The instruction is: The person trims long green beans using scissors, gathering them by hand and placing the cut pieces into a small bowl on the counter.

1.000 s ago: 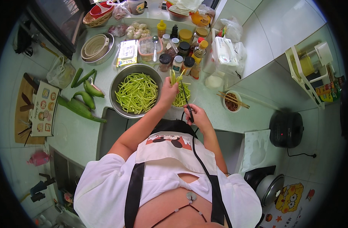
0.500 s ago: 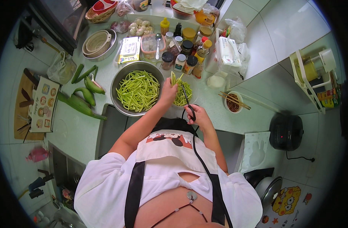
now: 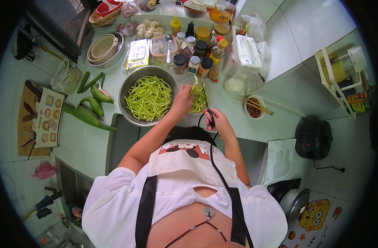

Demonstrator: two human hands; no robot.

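Note:
My left hand (image 3: 183, 101) is closed round a small bunch of thin green stems (image 3: 195, 87), their tips poking up past the fingers. In my right hand (image 3: 220, 122) is a pair of black-handled scissors (image 3: 212, 120), blades pointing up beside the bunch. Whether the blades touch the stems I cannot make out. Beneath both hands, a clear bowl (image 3: 212, 94) holds shorter green pieces (image 3: 200, 103). To its left, a large metal bowl (image 3: 126, 112) is full of long green stems (image 3: 149, 97).
Green gourd-like vegetables (image 3: 87, 115) lie left of the metal bowl. Jars and bottles (image 3: 193, 65) crowd the counter behind. At right stand a small bowl of dark red food (image 3: 253, 110) with chopsticks (image 3: 261, 106) across it and a black cooker (image 3: 313, 139).
The scissors have turned more upright, and my right hand has shifted slightly right. The bunch in my left hand looks narrower at its tips. The whole view has shifted a little.

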